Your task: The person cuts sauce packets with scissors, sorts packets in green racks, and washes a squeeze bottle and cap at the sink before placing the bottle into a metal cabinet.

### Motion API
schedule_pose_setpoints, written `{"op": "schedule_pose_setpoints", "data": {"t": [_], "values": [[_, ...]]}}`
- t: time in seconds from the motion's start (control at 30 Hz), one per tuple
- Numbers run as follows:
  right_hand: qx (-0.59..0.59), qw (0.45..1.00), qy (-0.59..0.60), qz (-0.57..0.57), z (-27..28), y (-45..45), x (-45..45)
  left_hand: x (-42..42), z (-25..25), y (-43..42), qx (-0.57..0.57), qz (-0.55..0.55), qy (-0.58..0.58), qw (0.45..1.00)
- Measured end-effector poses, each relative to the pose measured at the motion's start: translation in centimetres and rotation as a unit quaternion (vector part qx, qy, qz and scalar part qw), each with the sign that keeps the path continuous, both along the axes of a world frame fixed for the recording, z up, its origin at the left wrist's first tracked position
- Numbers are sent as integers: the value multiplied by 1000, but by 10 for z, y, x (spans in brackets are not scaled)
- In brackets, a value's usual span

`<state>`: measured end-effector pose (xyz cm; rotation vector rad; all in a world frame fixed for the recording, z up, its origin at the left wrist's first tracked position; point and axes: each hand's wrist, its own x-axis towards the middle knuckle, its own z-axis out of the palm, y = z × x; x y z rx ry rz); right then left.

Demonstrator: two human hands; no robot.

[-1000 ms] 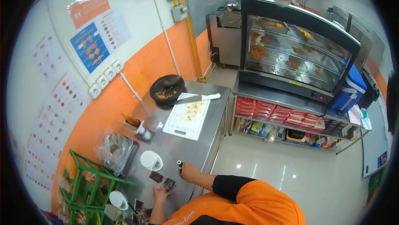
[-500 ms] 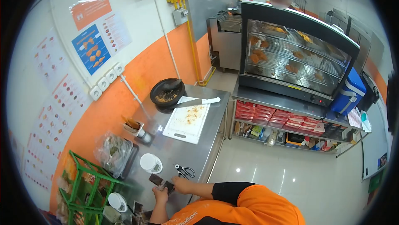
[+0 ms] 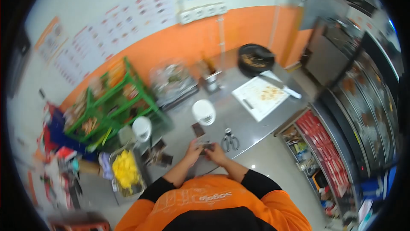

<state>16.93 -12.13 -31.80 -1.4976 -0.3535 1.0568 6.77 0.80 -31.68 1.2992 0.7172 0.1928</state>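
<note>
My left hand and my right hand are close together above the front of the steel table. Both hands have their fingers closed on a small clear packet with dark contents; blur hides its details. Just beyond them lies another dark packet. Black-handled scissors rest to the right of my right hand. Past the packets stands a white kitchen scale. More dark packets lie left of my left hand.
A white cutting board with crumbs and a knife lies right, near a black mortar. Leftward are a green rack, a second white scale and a metal tray of yellow food. A display cabinet stands right.
My view has swung left, bringing the tray of yellow food into sight and shifting the table rightward. Both hands stay together at the packet.
</note>
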Motion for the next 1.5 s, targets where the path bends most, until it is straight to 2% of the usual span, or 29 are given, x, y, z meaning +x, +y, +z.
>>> {"op": "schedule_pose_setpoints", "data": {"t": [0.1, 0.17, 0.2, 0.27, 0.3, 0.37, 0.47, 0.57, 0.7, 0.77, 0.8, 0.9, 1.0, 1.1, 1.2, 1.27, 1.3, 1.37, 1.4, 1.47, 1.5], "values": [[-38, 997, -44, 49, 12, -5, 0, -13, 22, -7, -29, 30, 16, 999], [9, 966, -259, 23, -23, -6, 0, -20, 25, -5, -54, 36, 28, 998], [37, 931, -362, 6, -37, -6, -2, -23, 24, -6, -79, 51, 5, 996], [15, 907, -421, 20, -10, -11, -5, -26, 18, -9, -125, 73, -42, 989], [4, 892, -451, 25, 3, -11, -6, -28, 7, -11, -55, 75, -36, 995], [25, 912, -408, 21, -1, -7, -10, -29, -17, -16, 86, 71, -19, 994], [28, 917, -397, -10, -8, -4, -15, -28, -11, -29, 300, 52, 84, 949], [5, 909, -416, -25, -4, -6, -17, -33, 0, -40, 406, 37, 109, 906], [-34, 885, -463, 21, 14, -10, -16, -40, 2, -37, 329, 54, 91, 938], [-59, 906, -417, 36, 22, -7, -11, -43, 7, -30, 296, 43, 111, 948], [-71, 915, -394, 44, 27, -4, -9, -44, 9, -26, 297, 46, 107, 948], [-41, 872, -488, -30, 39, 0, 2, -52, 16, -13, 306, 47, 92, 946], [-120, 854, -497, 100, 53, -2, 7, -63, 27, 1, 339, 36, 77, 937], [-104, 842, -517, 116, 37, 6, 9, -72, 41, 7, 391, 39, 65, 917], [-76, 881, -462, 71, 41, 17, 10, -79, 54, 7, 432, 51, 39, 900], [-14, 885, -455, 102, 61, 21, 7, -82, 59, 5, 489, 52, 15, 871], [17, 885, -450, 117, 66, 22, 4, -84, 58, 5, 474, 61, 30, 878], [28, 903, -385, 187, 63, 24, -1, -86, 54, 3, 444, 77, 57, 891], [34, 909, -352, 222, 60, 25, -3, -86, 50, 2, 463, 94, 40, 880], [116, 931, -259, 231, 52, 23, -11, -88, 43, 0, 501, 129, 6, 856], [156, 936, -211, 234, 51, 21, -15, -89, 39, 0, 470, 115, 3, 875]]}}
